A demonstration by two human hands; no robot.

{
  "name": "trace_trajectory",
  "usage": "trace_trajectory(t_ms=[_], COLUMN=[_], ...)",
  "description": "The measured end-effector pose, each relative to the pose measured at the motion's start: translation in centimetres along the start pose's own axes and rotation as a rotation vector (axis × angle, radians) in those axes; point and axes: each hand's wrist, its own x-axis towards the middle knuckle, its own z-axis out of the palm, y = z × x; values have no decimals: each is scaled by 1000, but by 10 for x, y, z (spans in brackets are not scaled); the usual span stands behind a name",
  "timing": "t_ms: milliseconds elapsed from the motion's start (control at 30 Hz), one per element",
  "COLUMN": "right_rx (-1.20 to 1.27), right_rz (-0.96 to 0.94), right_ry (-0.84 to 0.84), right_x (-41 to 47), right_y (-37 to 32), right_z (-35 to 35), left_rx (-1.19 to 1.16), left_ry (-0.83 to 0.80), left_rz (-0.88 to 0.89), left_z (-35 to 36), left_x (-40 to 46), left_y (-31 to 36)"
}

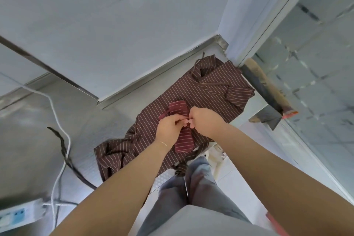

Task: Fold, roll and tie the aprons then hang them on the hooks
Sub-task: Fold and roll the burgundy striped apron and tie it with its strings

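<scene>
Both hands meet at the middle of a rolled red striped apron point(182, 130). The left hand point(168, 127) has its fingers curled in, pinching something at the roll's waist, seemingly the tie, though the strap itself is hidden between the fingers. The right hand point(204, 120) is curled likewise, knuckles up, fingertips touching those of the left and gripping at the same spot.

The red roll is narrow, with thin pale stripes; one end sticks out beyond the hands and the other points toward the person. A short red loop shows just left of the left hand.

The roll lies on a brown striped apron point(201, 92), spread rumpled over the metal worktop point(38, 130), with a folded brown piece at its far end. A white cable point(57, 120) and a dark strap point(65, 151) lie on the worktop to the left.
</scene>
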Motion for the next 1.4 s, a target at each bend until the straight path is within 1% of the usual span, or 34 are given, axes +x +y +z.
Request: trace_trajectory(t_ms=[67,133,233,300,400,467,600,633,667,700,733,767,800,833,867,900,933,967,1000,1067,1100,1133,1233,1400], right_rx=[-20,-21,-27,25,184,231,35,65,150,233,229,94,-63,-173,-151,-25,163,368,570,992,1106,1111,1047,1068], right_rz=[-9,6,-44,-72,-86,-44,87,119,161,217,263,278,284,244,149,40,-40,-71,-52,55,106,122,61,40], right_ry=[-8,21,152,216,237,213,115,76,23,-56,-130,-164,-131,-21,122,227,283,285,243,112,65,41,9,-79], right_x=[1,2,5,6,2,-3,-9,-10,-14,-19,-24,-28,-30,-29,-25,-20,-14,-7,0,8,11,13,16,22], right_y=[-4,-7,-11,-12,-11,-7,7,10,12,13,14,15,16,19,20,20,19,20,20,20,22,24,32,37], right_z=[-1,1,6,12,16,16,21,23,25,25,23,21,20,22,23,24,24,25,26,29,31,31,29,21], left_rx=[50,61,-76,-167,-155,-200,-295,-293,-274,-232,-158,-50,89,241,385,511,606,662,681,667,653,639,626,584], left_ry=[-1,-1,-1,0,-23,-50,-114,-137,-161,-178,-189,-191,-187,-181,-164,-132,-90,-30,22,81,103,118,156,178], left_rz=[35,57,2,-64,-94,-113,-182,-191,-186,-166,-123,-48,59,197,356,523,662,769,829,851,850,844,841,819], left_z=[4,8,6,4,0,-4,-13,-15,-17,-18,-20,-21,-22,-21,-20,-18,-16,-12,-9,-4,-2,0,4,4], left_x=[-3,-6,-5,-2,0,1,7,10,12,14,16,17,17,16,15,14,15,17,19,20,20,20,21,23], left_y=[2,1,-1,-1,3,6,11,12,13,12,12,11,10,8,6,1,-5,-12,-18,-25,-27,-27,-28,-27])
